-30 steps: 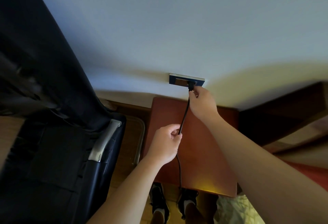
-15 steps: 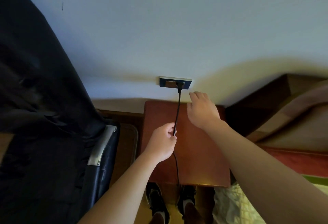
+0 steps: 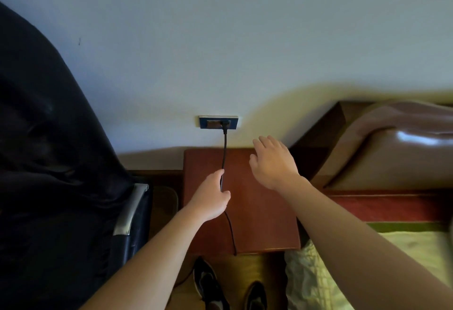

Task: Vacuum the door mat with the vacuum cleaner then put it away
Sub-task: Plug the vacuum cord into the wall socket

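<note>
A black power cord (image 3: 224, 152) runs down from its plug (image 3: 224, 124), which sits in a dark blue wall socket (image 3: 218, 122) just above a reddish-brown bedside table (image 3: 257, 211). My left hand (image 3: 212, 197) grips the cord a short way below the plug, over the table top. From there the cord drops over the table's front edge toward the floor. My right hand (image 3: 272, 162) hovers to the right of the cord with fingers straight and holds nothing. The vacuum cleaner and door mat are out of view.
A black chair (image 3: 61, 187) draped in dark cloth with a silver armrest (image 3: 127, 211) fills the left. A bed with brown headboard (image 3: 382, 143) and green-yellow bedding (image 3: 331, 273) is on the right. My black shoes (image 3: 210, 285) stand below the table.
My right hand let go of the plug at the socket and drew back to the right, fingers spread. The left hand kept its grip on the cord. The view shifted right.
</note>
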A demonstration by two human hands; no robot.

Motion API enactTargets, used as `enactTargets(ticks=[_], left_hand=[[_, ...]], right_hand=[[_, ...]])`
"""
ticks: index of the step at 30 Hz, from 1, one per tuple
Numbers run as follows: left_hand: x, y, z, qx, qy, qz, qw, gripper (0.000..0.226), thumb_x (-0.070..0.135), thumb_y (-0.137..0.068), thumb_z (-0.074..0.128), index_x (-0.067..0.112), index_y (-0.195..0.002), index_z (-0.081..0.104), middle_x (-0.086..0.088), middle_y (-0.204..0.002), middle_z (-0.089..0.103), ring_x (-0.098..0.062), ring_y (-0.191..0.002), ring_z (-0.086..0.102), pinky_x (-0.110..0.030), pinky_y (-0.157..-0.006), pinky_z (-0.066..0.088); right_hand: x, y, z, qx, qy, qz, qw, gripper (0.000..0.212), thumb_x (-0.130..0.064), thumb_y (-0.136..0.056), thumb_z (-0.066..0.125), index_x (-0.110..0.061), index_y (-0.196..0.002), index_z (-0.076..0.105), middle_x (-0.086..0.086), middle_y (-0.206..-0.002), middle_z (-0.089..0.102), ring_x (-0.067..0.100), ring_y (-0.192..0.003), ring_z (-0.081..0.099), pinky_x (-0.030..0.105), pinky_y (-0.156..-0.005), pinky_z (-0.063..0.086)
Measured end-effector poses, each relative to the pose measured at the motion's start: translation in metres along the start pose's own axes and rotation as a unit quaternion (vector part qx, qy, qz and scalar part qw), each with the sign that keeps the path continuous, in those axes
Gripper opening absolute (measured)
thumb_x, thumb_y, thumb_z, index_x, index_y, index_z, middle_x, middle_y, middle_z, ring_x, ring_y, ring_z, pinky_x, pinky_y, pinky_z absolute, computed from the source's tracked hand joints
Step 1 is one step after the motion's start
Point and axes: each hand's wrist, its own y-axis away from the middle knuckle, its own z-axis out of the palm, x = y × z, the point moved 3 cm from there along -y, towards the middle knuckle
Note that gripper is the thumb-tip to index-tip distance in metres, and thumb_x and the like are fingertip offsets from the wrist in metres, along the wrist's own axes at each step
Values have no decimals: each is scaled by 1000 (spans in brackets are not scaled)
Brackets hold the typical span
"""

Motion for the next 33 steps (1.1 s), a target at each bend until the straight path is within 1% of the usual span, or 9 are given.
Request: enactTargets(ticks=[3, 5, 10, 15, 19, 24, 28, 30, 33], left_hand=[[6, 9, -5, 25, -44, 19, 999, 66, 23, -103, 53, 22, -161, 22, 3, -166, 25, -18, -151, 28, -36, -122, 27], [11, 15, -9, 45, -88, 37, 994, 63, 27, -105, 50, 21, -160, 22, 2, -167, 23, -17, -153, 24, -36, -123, 24], [26, 36, -12, 103, -265, 63, 957, 60, 37, -108, 40, 19, -161, 19, -4, -169, 16, -23, -157, 10, -44, -127, 15], [40, 65, -12, 147, -338, 52, 928, 59, 38, -108, 33, 20, -161, 16, -5, -170, 11, -24, -157, 3, -47, -127, 6], [54, 96, -9, 178, -348, 46, 919, 57, 40, -108, 29, 20, -160, 21, -5, -169, 13, -24, -157, 3, -48, -127, 5], [68, 139, -5, 214, -361, 36, 907, 56, 42, -108, 26, 18, -159, 26, -7, -167, 20, -27, -156, 10, -50, -126, 10], [81, 178, -4, 231, -362, 27, 903, 56, 41, -107, 28, 17, -158, 27, -8, -167, 23, -26, -155, 15, -50, -126, 11], [88, 201, -6, 245, -363, 25, 899, 56, 40, -108, 29, 16, -157, 28, -8, -166, 24, -26, -154, 18, -49, -125, 12], [95, 236, -11, 259, -358, 18, 897, 55, 38, -108, 28, 14, -157, 29, -10, -166, 23, -28, -154, 18, -49, -125, 13]], right_hand=[[4, 11, -7, 6, 10, -4, 1000, 38, -32, -97, 38, -12, -125, 55, 6, -125, 58, 27, -121, 47, 41, -105, 39], [8, 18, -12, 11, 12, -7, 1000, 38, -32, -97, 38, -11, -124, 55, 6, -125, 58, 27, -120, 47, 41, -105, 39], [17, 42, -22, 18, 13, -19, 1000, 38, -33, -98, 37, -12, -122, 56, 7, -124, 59, 28, -120, 49, 43, -106, 39], [21, 71, -32, 39, 4, -41, 998, 35, -32, -97, 40, -11, -119, 57, 8, -121, 61, 30, -118, 51, 44, -105, 39], [23, 97, -45, 58, 4, -62, 996, 34, -33, -97, 40, -12, -118, 57, 7, -121, 61, 29, -118, 51, 43, -103, 40], [23, 135, -67, 83, -7, -87, 993, 34, -34, -97, 40, -11, -115, 58, 7, -118, 61, 29, -114, 52, 42, -102, 41], [19, 168, -91, 87, -13, -108, 990, 37, -35, -97, 38, -11, -118, 57, 7, -119, 61, 28, -116, 52, 41, -103, 40], [14, 186, -104, 95, -15, -118, 988, 34, -35, -98, 38, -11, -114, 57, 6, -117, 60, 28, -113, 52, 40, -102, 39], [4, 211, -121, 99, -27, -129, 986, 26, -33, -98, 37, -13, -101, 54, 4, -107, 59, 26, -106, 51, 40, -98, 41]])
